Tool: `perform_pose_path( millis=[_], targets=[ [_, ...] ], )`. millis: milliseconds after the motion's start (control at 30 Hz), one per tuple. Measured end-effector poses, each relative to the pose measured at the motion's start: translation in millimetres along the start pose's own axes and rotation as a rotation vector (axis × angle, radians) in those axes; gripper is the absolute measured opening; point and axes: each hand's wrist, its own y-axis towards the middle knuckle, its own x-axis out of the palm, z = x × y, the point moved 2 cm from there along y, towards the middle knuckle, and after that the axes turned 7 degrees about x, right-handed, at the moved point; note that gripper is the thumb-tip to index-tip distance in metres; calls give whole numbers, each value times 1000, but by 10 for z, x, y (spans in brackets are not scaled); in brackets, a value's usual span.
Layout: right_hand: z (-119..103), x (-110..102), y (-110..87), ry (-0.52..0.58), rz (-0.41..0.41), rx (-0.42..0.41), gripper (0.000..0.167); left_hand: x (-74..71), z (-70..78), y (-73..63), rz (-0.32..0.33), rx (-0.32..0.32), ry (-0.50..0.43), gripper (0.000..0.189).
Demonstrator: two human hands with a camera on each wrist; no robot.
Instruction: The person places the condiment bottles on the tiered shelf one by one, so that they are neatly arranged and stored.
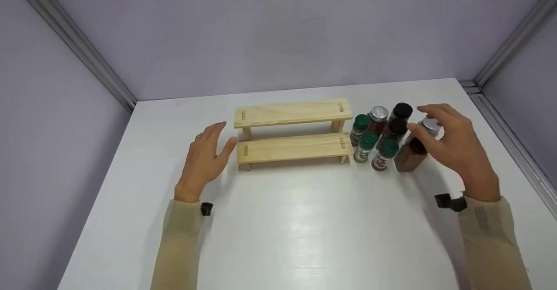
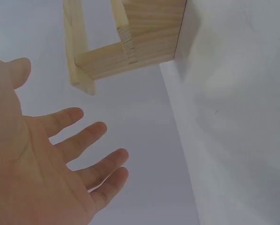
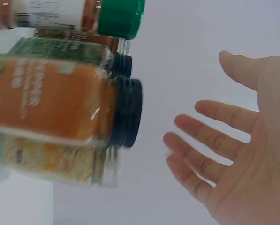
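A two-tier wooden rack stands on the table, with a higher back board (image 1: 291,113) and a lower front board (image 1: 296,148). My left hand (image 1: 203,161) is just left of it, fingers spread and holding nothing; the left wrist view shows its bare palm below the rack's end (image 2: 154,42). To the right of the rack is a cluster of spice jars. Over its right side hovers my right hand (image 1: 457,144), relaxed and with nothing in it. Closest to that hand are a dark-lidded jar of orange-brown powder (image 3: 50,101) and a jar of pale granules (image 3: 50,157).
Green-capped jars (image 1: 368,141) stand at the front and left of the cluster. Behind them are a silver-capped jar (image 1: 378,113) and black-capped jars (image 1: 402,110). The white table (image 1: 300,229) meets a pale wall (image 1: 283,42) at the back.
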Motion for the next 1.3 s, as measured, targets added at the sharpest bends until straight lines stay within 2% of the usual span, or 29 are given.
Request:
perform_pose_path(
  millis=[67,167,333,567,700,933,1033,1133,1300],
  targets=[
    [42,-17,-38,34,5,-41,43,15,-33,1,-8,-19,-45,67],
    [102,-80,-65,88,-8,-64,41,64,-83,-4,-54,-74,-151,68],
    [189,-158,-83,135,-83,-9,42,156,-166,-20,-138,-154,-314,66],
    [326,-179,-100,129,-196,-43,56,245,-276,-23,-178,-236,-625,61],
    [408,-199,-110,103,-273,25,59,329,-346,-24,-218,-302,-744,64],
    [524,-141,-174,71,-370,109,59,476,-436,-73,-204,-398,-927,57],
    [581,-70,-217,79,-355,103,61,537,-453,-83,-188,-413,-1034,58],
    [636,21,-247,112,-313,74,62,570,-464,-81,-164,-416,-1103,58],
    [733,152,-260,209,-287,94,62,580,-482,-75,-136,-445,-1153,59]
  ],
)
